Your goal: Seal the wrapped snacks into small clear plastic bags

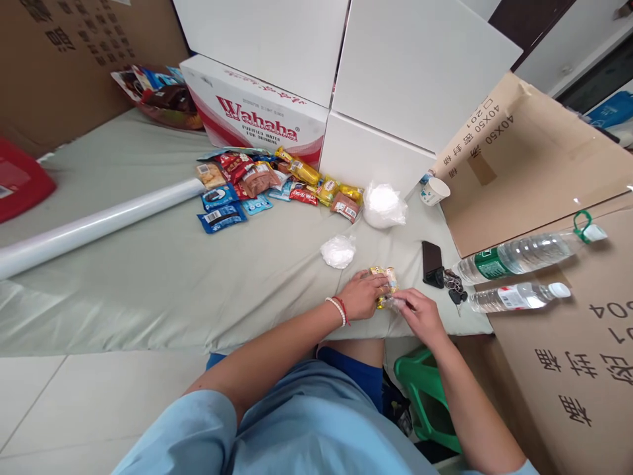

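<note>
Small yellow snack packets (391,277) lie together near the front edge of the cloth-covered table. Across them rests my left hand (366,294), its fingers closed over the packets and holding them against the cloth. My right hand (420,316), just to the right, pinches a crinkled piece of transparent plastic film (393,302) at the packets' near side. Part of the packets and film is hidden under my fingers. Beyond my left hand sits a crumpled white plastic bundle (338,251), with a larger white plastic bundle (384,205) behind it.
Many snack packets (257,178) are heaped before a Wahaha carton (257,109). A long plastic roll (99,221) lies at left. On the right are a phone (432,264), keys (455,287), a paper cup (435,191) and two water bottles (524,254). A green stool (428,396) stands below.
</note>
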Demonstrator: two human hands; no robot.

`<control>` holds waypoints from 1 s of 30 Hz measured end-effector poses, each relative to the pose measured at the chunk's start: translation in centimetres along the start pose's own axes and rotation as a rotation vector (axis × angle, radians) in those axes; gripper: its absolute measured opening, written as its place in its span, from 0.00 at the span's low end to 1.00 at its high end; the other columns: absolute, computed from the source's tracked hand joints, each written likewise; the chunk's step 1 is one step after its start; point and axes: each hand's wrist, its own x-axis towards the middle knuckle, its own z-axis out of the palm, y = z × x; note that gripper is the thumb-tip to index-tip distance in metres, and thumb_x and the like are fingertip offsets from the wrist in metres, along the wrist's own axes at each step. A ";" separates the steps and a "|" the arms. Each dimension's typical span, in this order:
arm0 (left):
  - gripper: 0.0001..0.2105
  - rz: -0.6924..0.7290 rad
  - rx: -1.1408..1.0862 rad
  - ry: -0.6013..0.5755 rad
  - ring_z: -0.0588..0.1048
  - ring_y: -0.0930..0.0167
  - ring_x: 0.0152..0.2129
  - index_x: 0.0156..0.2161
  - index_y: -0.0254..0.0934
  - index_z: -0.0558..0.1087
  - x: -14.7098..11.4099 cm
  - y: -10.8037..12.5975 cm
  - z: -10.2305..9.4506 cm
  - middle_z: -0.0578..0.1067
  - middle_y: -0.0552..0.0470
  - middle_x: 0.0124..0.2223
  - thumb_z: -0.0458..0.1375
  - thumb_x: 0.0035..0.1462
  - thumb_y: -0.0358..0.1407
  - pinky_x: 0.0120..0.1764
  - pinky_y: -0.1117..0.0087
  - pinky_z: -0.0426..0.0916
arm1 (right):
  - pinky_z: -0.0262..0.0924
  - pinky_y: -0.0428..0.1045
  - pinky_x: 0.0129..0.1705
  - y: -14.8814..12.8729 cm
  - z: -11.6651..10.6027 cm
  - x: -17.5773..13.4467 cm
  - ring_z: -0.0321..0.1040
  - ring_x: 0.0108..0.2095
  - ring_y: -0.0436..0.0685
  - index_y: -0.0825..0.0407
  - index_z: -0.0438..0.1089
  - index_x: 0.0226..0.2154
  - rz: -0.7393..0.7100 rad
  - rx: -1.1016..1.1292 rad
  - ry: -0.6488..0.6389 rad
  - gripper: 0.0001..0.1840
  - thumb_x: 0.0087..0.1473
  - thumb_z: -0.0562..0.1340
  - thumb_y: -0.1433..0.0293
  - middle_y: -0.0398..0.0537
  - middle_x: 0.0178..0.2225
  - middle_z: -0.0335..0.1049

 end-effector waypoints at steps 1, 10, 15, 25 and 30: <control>0.21 0.003 -0.021 0.003 0.64 0.62 0.65 0.59 0.41 0.72 0.0 0.1 -0.2 0.68 0.45 0.68 0.56 0.60 0.34 0.67 0.50 0.48 | 0.71 0.51 0.41 0.3 0.2 1.0 0.74 0.37 0.56 0.48 0.77 0.43 0.086 0.031 0.004 0.11 0.61 0.59 0.69 0.49 0.39 0.75; 0.06 -0.220 -0.252 0.225 0.75 0.63 0.54 0.38 0.39 0.75 1.0 0.2 0.8 0.81 0.48 0.51 0.57 0.57 0.30 0.65 0.53 0.57 | 0.72 0.50 0.32 1.9 2.1 3.8 0.71 0.30 0.53 0.50 0.70 0.42 0.349 0.302 0.009 0.14 0.54 0.63 0.61 0.48 0.39 0.71; 0.14 -0.355 -0.296 0.296 0.78 0.63 0.43 0.48 0.38 0.70 1.6 0.2 1.3 0.80 0.47 0.43 0.57 0.55 0.28 0.51 0.61 0.70 | 0.70 0.57 0.51 -0.2 0.7 0.1 0.71 0.47 0.59 0.49 0.72 0.49 0.056 0.016 0.169 0.13 0.64 0.57 0.67 0.54 0.49 0.71; 0.13 -0.619 -0.297 0.149 0.81 0.61 0.41 0.48 0.37 0.72 3.4 0.9 -2.2 0.82 0.44 0.41 0.59 0.57 0.35 0.43 0.64 0.75 | 0.66 0.69 0.56 2.0 5.4 -0.5 0.68 0.56 0.70 0.51 0.59 0.65 -0.348 -0.400 0.220 0.29 0.64 0.62 0.66 0.62 0.54 0.71; 0.24 -0.535 -0.488 0.055 0.79 0.61 0.50 0.59 0.33 0.67 1.0 1.4 -5.0 0.80 0.40 0.52 0.60 0.58 0.36 0.50 0.63 0.74 | 0.69 0.62 0.53 0.9 5.8 0.3 0.75 0.48 0.66 0.52 0.69 0.56 -0.309 -0.414 0.268 0.18 0.65 0.59 0.67 0.58 0.48 0.77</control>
